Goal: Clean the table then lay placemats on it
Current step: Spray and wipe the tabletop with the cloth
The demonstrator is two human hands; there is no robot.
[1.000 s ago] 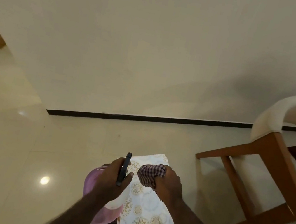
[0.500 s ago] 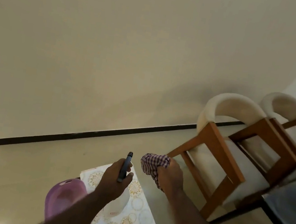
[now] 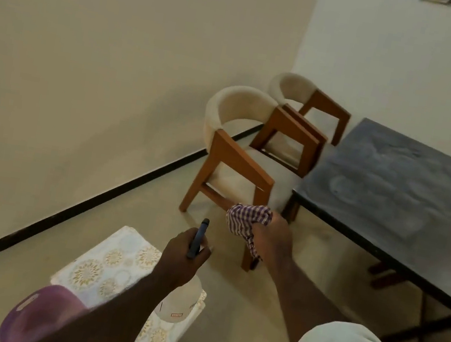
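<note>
- Since the earlier frame the view has swung right. The dark tabletop [image 3: 393,182] has come into sight, and the patterned sheets have slid toward the lower left. Both hands keep their holds.
- Nearest: the placemats [image 3: 102,266] lie flat on a low support beside a purple object [image 3: 41,316], well apart from the tabletop. What carries them cannot be told. Risk: the forearm passes right over them, so a drip or a brush of the arm could wet them or drag them off.
- Left hand [image 3: 180,255]: its fingers are curled round the neck of a white spray bottle [image 3: 179,304], with the dark nozzle pointing up and forward. Risk: an accidental squeeze here would mist the floor [image 3: 227,304] or the upholstery rather than the tabletop.
- Right hand [image 3: 274,239]: its fingers are bunched round a checked cloth [image 3: 246,218], and a loose tail hangs below the fist. Risk: the tail could snag on the wooden frame just ahead.
- Near chair [image 3: 236,149]: it stands between the person and the tabletop's corner, with its front leg in the likely path. A foot could catch on it.
- The tabletop shows pale smears and rings. Risk: one light pass would likely only spread them, and mats laid on a damp surface would stick or stain.
- Far chair [image 3: 307,95]: its cream seat sits close to the tabletop's edge, so overspray could spot it.
</note>
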